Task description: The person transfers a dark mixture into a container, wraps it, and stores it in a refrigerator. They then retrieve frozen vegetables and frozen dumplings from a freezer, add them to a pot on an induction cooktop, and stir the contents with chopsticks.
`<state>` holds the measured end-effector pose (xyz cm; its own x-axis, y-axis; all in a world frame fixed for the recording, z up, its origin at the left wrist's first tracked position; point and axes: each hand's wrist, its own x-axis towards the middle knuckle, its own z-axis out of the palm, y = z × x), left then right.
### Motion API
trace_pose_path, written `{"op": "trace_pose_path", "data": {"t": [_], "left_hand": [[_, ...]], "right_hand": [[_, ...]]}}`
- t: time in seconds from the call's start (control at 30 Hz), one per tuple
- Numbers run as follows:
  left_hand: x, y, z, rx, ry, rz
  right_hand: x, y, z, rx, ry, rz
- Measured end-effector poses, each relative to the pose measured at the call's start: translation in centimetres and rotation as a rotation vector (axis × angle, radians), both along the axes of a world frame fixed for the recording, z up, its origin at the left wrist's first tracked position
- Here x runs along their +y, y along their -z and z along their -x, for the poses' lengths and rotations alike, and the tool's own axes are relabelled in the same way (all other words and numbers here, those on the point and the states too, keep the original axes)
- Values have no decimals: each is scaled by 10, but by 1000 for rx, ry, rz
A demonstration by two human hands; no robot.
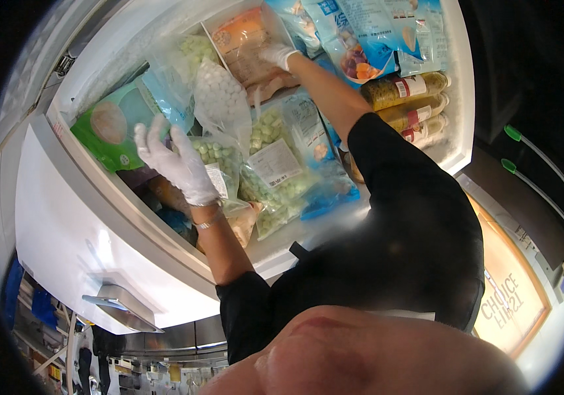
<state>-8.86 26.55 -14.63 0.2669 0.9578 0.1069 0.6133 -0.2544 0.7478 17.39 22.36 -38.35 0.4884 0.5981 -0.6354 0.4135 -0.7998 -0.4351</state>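
Observation:
My left hand (178, 160), in a thin white glove, hovers over a chest freezer with its fingers spread and nothing in them. Close to its fingertips lies a green bag (109, 121) with a round printed picture. Deeper in, my gloved right hand (278, 55) reaches over an orange and brown bag (240, 42) in a white box (211, 40). The fingers of that hand are blurred, so its grip is unclear. Between my hands sit a clear bag of white balls (220, 96) and clear bags of pale green cubes (267, 131); one bears a white label (274, 163).
Blue printed bags (361, 34) fill the far right of the freezer. Several bottles (405, 91) of yellowish contents lie below them. The freezer's white rim (134, 197) runs along the left, where a metal container (126, 308) stands outside. Green-tipped rods (514, 132) are at right.

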Motion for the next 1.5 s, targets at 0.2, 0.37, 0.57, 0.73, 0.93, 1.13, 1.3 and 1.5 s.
{"op": "trace_pose_path", "data": {"t": [0.2, 0.37, 0.57, 0.73, 0.93, 1.13, 1.3, 1.5], "left_hand": [[-60, -2, 8, 20, 10, 173], [-76, 13, 16, -82, 101, 212], [-83, -6, 8, -65, 140, 175], [-87, -18, 3, -359, 185, 392], [-84, 8, -25, -1028, -30, 1431], [-108, -22, -28, -1322, -15, 1218], [-137, -38, 4, -1131, 221, 1037], [-154, -35, 47, -897, 180, 1106]], "right_hand": [[16, 115, 40, 126, 53, 373], [27, 164, 8, 299, 247, 569], [-8, 17, 11, -31, 48, -253], [-48, -175, -9, 619, 249, -405], [-121, -281, 0, 861, -94, -454], [-194, -313, 23, 845, -112, -427], [-198, -333, 36, 195, -98, -752], [-173, -256, 68, 428, -181, -505]]}}
